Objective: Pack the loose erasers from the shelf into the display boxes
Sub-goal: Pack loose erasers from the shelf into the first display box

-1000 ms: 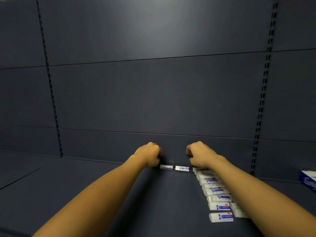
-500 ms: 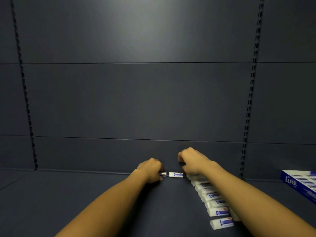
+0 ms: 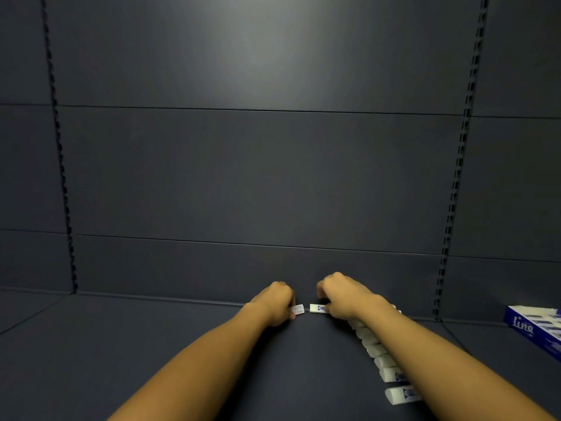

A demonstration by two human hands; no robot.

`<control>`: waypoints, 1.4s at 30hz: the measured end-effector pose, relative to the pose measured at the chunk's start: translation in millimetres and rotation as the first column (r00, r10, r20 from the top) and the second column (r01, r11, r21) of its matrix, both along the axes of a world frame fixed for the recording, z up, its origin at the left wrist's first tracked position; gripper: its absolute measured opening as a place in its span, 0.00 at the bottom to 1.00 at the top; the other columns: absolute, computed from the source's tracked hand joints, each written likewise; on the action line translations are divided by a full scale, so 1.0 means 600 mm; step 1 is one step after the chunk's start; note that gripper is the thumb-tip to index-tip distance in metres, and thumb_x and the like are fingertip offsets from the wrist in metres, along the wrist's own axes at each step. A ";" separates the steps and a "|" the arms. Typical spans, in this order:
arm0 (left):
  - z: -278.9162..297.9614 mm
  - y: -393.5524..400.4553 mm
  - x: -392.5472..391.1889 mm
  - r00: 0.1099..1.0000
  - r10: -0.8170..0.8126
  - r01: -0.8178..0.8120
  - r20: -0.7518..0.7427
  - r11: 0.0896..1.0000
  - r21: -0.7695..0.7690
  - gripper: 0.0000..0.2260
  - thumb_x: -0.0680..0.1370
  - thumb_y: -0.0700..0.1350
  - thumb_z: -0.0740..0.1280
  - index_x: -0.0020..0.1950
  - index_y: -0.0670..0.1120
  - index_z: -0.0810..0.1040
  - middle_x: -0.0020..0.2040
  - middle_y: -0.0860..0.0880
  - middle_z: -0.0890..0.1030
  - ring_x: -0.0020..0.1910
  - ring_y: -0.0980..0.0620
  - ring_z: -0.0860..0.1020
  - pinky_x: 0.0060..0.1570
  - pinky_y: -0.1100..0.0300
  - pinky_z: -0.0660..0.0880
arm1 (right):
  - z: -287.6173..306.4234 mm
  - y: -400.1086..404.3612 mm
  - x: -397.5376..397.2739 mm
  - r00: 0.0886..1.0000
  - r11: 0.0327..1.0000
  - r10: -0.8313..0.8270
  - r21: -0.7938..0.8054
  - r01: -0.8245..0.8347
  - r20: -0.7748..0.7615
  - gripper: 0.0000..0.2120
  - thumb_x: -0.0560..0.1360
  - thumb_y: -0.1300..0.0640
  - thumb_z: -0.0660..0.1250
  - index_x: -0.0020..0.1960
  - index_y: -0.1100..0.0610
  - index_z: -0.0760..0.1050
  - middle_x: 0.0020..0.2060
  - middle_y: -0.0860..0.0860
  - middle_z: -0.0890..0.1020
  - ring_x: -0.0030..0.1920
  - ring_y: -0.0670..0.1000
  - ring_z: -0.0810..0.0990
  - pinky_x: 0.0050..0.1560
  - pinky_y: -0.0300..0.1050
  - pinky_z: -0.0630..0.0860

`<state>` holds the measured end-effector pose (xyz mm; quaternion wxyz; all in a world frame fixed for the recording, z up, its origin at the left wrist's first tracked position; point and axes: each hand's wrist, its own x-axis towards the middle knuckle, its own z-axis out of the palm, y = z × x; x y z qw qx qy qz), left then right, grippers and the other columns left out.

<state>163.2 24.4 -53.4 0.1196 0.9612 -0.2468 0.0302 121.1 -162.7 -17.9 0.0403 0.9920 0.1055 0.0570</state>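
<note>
Dark slotted panels are forming the back wall (image 3: pixel 258 177) behind a dark shelf (image 3: pixel 136 344), with perforated uprights running down at the left and right. Both bare forearms are reaching forward to the rear of the shelf, and the hands are sitting close together near the back wall.

The left hand (image 3: pixel 274 302) is curling its fingers and pinching one end of a small white eraser (image 3: pixel 297 309), so this grip is closing on it; the eraser's free end is sticking out toward the right. The right hand (image 3: pixel 341 296) is also curling, its fingers gripping the right end of a second eraser (image 3: pixel 317 308) that is lying flat on the shelf. The two erasers are lying end to end, just beside each other, with a narrow gap between them.

Under the right forearm, a row of loose erasers (image 3: pixel 391 375) is running from the hand back toward the camera, each one white with a blue printed sleeve, and the arm is partly hiding them. At the far right edge, a blue and white display box (image 3: pixel 525 326) is resting on the shelf, well apart from the hands, with the word "line" on its side.
</note>
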 end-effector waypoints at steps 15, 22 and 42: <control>0.009 0.027 -0.023 0.999 0.047 -0.047 -0.004 0.998 -0.046 0.10 0.76 0.45 0.72 0.57 0.47 0.79 0.56 0.46 0.80 0.53 0.45 0.79 0.54 0.49 0.79 | -0.036 0.008 0.011 0.997 0.994 -0.069 0.088 0.072 -0.035 0.13 0.74 0.59 0.72 0.58 0.56 0.79 0.59 0.55 0.78 0.56 0.58 0.80 0.53 0.48 0.78; 0.011 0.056 -0.020 0.999 0.020 -0.025 -0.038 0.993 -0.117 0.16 0.72 0.43 0.77 0.59 0.45 0.82 0.58 0.47 0.77 0.56 0.46 0.79 0.58 0.49 0.78 | -0.037 0.013 0.019 0.993 0.986 -0.112 0.120 0.116 -0.041 0.12 0.74 0.63 0.71 0.57 0.58 0.80 0.58 0.56 0.79 0.56 0.58 0.80 0.55 0.49 0.79; 0.026 0.086 -0.016 0.994 -0.032 0.042 0.107 0.995 -0.093 0.09 0.75 0.46 0.73 0.55 0.47 0.82 0.53 0.47 0.82 0.49 0.47 0.80 0.50 0.52 0.80 | -0.013 0.043 -0.026 0.990 0.994 -0.108 0.017 0.106 0.096 0.07 0.75 0.60 0.66 0.52 0.55 0.75 0.54 0.54 0.78 0.52 0.57 0.79 0.45 0.46 0.73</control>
